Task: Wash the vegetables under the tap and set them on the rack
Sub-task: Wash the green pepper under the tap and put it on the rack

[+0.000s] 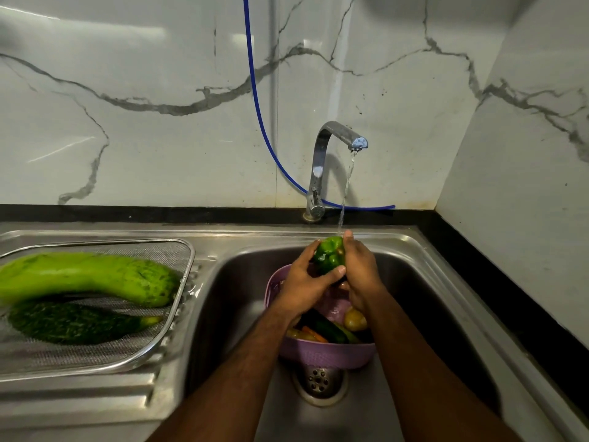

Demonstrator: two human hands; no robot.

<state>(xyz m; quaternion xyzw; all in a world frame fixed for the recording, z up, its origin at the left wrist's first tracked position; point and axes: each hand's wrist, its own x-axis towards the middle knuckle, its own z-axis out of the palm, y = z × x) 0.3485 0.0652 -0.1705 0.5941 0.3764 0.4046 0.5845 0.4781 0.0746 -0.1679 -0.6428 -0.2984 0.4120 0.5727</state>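
Together, both hands (306, 283) (361, 269) grip green pepper (328, 255) under tap (334, 135).

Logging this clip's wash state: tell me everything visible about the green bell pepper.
The green bell pepper is glossy, lobed and whole as far as it shows; no stem is visible. It is held above the pink basket in the sink, right under the tap's running stream. The left hand grips it from the left, thumb across its lower front; the right hand grips its right side, fingertips reaching its top.
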